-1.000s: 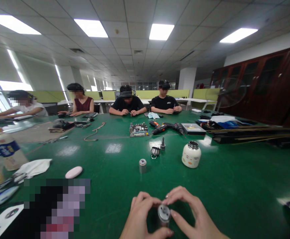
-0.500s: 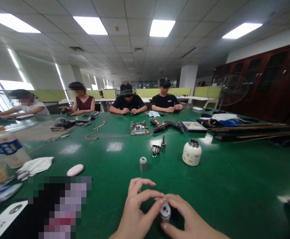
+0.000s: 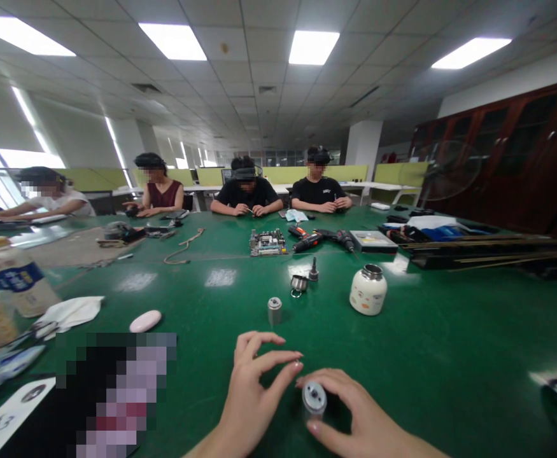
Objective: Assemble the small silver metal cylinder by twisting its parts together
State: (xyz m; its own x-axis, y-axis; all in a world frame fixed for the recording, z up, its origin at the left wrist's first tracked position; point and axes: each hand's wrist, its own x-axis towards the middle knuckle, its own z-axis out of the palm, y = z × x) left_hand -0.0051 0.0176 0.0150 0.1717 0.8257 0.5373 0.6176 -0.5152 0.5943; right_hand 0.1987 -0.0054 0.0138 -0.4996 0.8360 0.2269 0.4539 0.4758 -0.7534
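My right hand (image 3: 349, 407) curls its fingers and thumb around a small silver cylinder (image 3: 314, 399), which looks like a little motor with holes in its top face. Just left of it, my left hand (image 3: 259, 381) pinches thumb and forefinger together at a tiny bright bit too small to name; its other fingers are raised. A similar silver cylinder (image 3: 274, 310) stands upright on the green table beyond my left hand. Past that lie a round metal cap with a ring (image 3: 299, 285) and a dark metal socket piece (image 3: 313, 270).
A cream bottle without lid (image 3: 368, 291) stands to the right. Farther back are a circuit board (image 3: 267, 243), power drills (image 3: 311, 240) and a flat box (image 3: 373, 241). On the left are a pink oval case (image 3: 145, 321), a white cloth (image 3: 72, 314) and a jar (image 3: 18, 280). Several people sit opposite.
My left hand has drawn back left, away from the cylinder, with thumb and forefinger still pinched. The cylinder stays in my right hand, its top now more exposed.
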